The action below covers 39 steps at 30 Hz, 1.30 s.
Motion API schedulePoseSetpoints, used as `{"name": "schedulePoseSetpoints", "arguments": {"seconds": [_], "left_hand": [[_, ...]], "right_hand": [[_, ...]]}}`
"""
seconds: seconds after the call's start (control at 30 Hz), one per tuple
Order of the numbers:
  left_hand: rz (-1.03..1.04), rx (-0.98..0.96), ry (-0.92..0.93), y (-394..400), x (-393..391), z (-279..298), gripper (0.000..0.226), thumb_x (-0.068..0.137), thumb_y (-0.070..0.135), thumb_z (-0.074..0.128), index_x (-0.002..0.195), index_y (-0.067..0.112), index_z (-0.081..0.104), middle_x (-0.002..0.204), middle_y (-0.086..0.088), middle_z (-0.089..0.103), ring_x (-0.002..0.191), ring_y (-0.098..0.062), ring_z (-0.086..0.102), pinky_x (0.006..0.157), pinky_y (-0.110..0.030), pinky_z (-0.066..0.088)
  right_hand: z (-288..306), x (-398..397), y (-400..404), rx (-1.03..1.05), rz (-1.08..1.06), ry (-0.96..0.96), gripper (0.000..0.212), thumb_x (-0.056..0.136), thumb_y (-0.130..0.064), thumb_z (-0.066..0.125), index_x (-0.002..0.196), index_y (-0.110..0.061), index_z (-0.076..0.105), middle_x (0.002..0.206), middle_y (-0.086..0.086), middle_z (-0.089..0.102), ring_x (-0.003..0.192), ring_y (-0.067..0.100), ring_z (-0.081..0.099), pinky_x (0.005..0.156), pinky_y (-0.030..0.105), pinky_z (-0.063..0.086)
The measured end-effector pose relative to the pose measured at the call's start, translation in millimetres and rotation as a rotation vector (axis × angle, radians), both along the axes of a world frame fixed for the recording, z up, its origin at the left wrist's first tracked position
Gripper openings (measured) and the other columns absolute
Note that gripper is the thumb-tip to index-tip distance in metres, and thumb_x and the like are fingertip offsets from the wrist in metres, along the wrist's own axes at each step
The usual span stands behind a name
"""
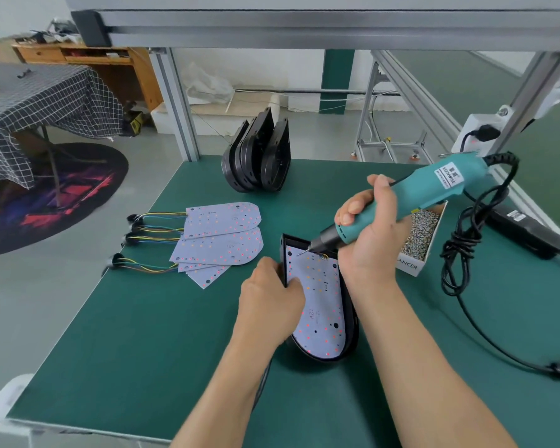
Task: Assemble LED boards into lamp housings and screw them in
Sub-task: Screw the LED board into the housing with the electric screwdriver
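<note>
Left hand (274,299) curls over the left wall of the black plastic lamp housing (349,334), fingers on the edge of the LED board (319,305) seated inside; it grips housing and board together. Housing is a shallow D-shaped shell, flat end far, rounded end near, lying on the green mat (143,350). Board is thin, white, matte, same rounded shape, dotted with red and orange LEDs, "12V" printed on it. Right hand (369,231) wraps fully round the teal electric screwdriver (401,202), smooth plastic body, dark metal bit tilted down onto a screw (299,253) at the board's far left corner. Black cable (463,253) loops off the tool's rear, knotted in a bundle. Just right of the hand, an open white cardboard box of screws (422,231), shiny and small. Left, four spare LED boards (222,234) fanned and overlapping, coloured wires ending in black grommets. Farther back, a stack of empty housings (259,153) stands on edge.
</note>
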<state>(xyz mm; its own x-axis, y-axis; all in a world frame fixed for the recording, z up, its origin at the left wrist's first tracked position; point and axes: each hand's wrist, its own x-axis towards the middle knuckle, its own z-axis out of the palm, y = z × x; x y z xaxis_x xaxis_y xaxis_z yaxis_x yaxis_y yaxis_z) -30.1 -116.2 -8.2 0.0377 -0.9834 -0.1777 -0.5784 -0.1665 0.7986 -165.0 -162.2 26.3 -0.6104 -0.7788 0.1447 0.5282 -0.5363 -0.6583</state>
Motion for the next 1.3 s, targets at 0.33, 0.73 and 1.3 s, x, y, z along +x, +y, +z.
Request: {"name": "schedulePoseSetpoints", "arguments": {"seconds": [0.33,0.73,1.3], "left_hand": [[-0.014,-0.041,0.004,1.7,-1.7,3.9,0.014,0.094,0.023,0.058,0.089,0.014,0.048,0.085,-0.002,0.06,0.083,-0.033,0.068,0.066,-0.037,0.052],[0.013,-0.05,-0.033,1.9,-5.1,4.5,0.014,0.093,0.023,0.058,0.088,0.014,0.048,0.082,-0.001,0.058,0.074,-0.021,0.055,0.057,-0.033,0.04],[0.044,-0.088,-0.039,4.3,-6.3,3.1,0.014,0.093,0.021,0.06,0.088,0.015,0.049,0.08,0.0,0.057,0.073,-0.014,0.052,0.055,-0.029,0.034]], "right_hand": [[-5.6,7.8,-1.5,-0.002,0.019,0.031,0.016,0.085,-0.027,0.069,0.088,-0.016,0.058,0.056,0.006,0.048,0.042,0.021,0.04,0.049,0.029,0.037],[-4.7,9.9,2.6,0.004,0.027,0.076,0.014,0.088,-0.027,0.067,0.09,-0.016,0.059,0.056,0.006,0.048,0.043,0.021,0.041,0.049,0.028,0.037],[-0.8,17.8,4.0,-0.006,0.009,0.196,0.014,0.09,-0.029,0.066,0.077,-0.031,0.062,0.055,0.004,0.049,0.043,0.022,0.042,0.05,0.028,0.037]]}}
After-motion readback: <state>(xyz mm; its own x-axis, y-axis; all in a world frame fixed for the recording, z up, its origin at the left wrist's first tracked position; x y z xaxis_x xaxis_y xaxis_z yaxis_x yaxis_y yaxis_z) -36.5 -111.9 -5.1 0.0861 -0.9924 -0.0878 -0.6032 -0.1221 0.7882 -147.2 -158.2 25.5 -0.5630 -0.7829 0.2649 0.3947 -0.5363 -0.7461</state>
